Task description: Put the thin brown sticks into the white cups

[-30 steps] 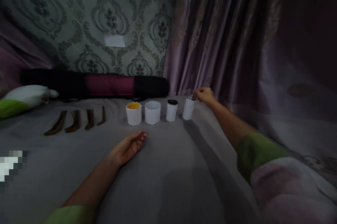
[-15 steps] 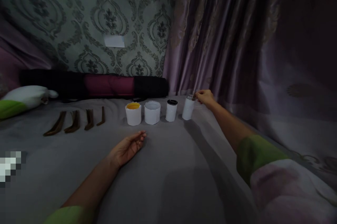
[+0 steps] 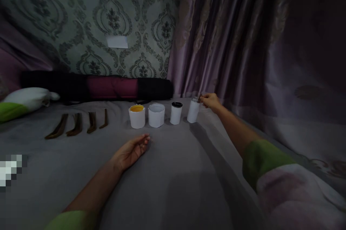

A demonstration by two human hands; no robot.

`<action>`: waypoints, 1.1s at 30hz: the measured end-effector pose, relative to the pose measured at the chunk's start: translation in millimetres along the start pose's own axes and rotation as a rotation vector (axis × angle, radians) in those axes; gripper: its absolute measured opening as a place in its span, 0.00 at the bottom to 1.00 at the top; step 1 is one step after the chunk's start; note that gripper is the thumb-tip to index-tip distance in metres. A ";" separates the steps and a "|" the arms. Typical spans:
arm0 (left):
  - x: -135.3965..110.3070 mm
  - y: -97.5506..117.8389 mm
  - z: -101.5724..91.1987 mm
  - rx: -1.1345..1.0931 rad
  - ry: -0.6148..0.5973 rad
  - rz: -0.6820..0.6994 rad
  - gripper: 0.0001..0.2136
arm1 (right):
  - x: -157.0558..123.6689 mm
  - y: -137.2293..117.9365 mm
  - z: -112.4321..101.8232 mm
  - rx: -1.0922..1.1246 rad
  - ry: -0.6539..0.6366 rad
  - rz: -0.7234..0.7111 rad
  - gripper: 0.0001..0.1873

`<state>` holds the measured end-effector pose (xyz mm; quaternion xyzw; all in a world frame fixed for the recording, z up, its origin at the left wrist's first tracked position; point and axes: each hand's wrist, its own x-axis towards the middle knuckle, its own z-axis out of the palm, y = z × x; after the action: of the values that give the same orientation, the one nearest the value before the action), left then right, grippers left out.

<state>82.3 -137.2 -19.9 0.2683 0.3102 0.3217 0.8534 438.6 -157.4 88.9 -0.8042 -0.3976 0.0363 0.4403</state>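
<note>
My right hand (image 3: 210, 99) is at the rim of the rightmost white-wrapped jar (image 3: 193, 111), its fingers pinched. A thin brown piece (image 3: 200, 97) shows at the fingertips by the jar's mouth; its lower end is hard to make out. Beside this jar stands another white-wrapped one with a black rim (image 3: 175, 114). Farther left come a wider white container (image 3: 156, 117) with a greyish inside and a white container with a yellow inside (image 3: 137, 119). Resting on the sheet in front of them, my left hand (image 3: 132, 153) is palm up, fingers loosely bent and holding nothing.
Several bent brown pieces (image 3: 74, 125) lie in a row on the grey sheet (image 3: 167, 165) at left. Behind them are a white and green plush toy (image 3: 27, 101) and a long black and maroon roll (image 3: 112, 87). A purple curtain (image 3: 216, 42) hangs at right.
The brown piece at my right fingertips now shows more plainly above the jar's rim. My right hand has barely shifted, and my left hand stays where it was.
</note>
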 end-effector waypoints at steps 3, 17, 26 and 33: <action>-0.1 -0.1 0.6 -0.002 0.004 0.002 0.05 | -0.9 1.2 0.2 -0.010 0.002 -0.009 0.05; -0.2 0.8 0.4 0.006 0.007 0.011 0.05 | -2.3 2.5 -5.0 0.006 0.019 0.030 0.05; 0.6 0.4 -0.5 0.010 0.003 0.017 0.05 | -2.4 6.5 -6.4 0.055 0.031 0.015 0.05; -0.2 0.6 -0.5 -0.004 -0.006 0.007 0.05 | -4.1 -1.8 -7.0 0.095 0.104 -0.005 0.07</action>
<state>81.7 -136.9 -19.7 0.2688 0.3061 0.3244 0.8537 437.6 -164.4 93.3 -0.7822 -0.3738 0.0124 0.4982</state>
